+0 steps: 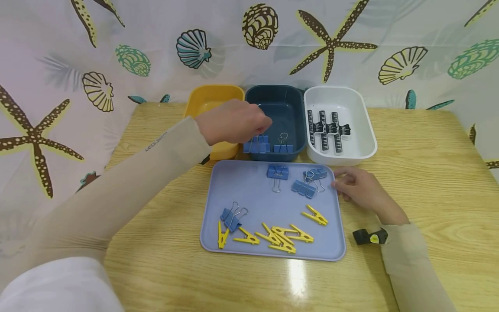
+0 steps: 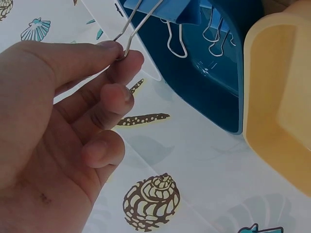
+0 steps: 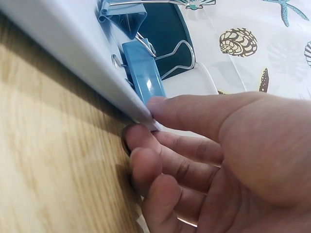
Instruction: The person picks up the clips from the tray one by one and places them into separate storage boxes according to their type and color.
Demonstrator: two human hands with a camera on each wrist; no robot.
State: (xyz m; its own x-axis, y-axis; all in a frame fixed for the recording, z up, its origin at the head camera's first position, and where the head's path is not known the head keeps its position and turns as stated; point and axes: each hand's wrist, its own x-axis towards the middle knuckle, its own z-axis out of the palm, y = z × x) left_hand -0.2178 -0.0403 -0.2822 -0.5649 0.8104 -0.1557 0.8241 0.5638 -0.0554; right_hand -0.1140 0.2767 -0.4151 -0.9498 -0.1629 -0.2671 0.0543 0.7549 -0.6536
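Note:
Over the front of the dark blue bin (image 1: 278,108), my left hand (image 1: 235,120) pinches the wire handles of a blue binder clip (image 2: 180,10) between thumb and index finger. Its other fingers curl loosely below. More blue binder clips (image 1: 283,148) lie inside that bin. At the right edge of the pale blue tray (image 1: 249,182), my right hand (image 1: 362,190) grips the rim near its far corner, thumb on top and fingers beneath. Close to that thumb are two blue binder clips (image 3: 143,68) on the tray. Another clip (image 1: 278,172) lies at the tray's far side, and one (image 1: 231,219) lies front left.
Several yellow clothespins (image 1: 286,236) lie along the tray's front half. Left of the dark blue bin stands a yellow bin (image 1: 216,93), partly behind my left arm. The white bin (image 1: 360,130) on the right holds three black-and-white patterned clips (image 1: 324,130). A patterned cloth (image 1: 226,26) hangs behind.

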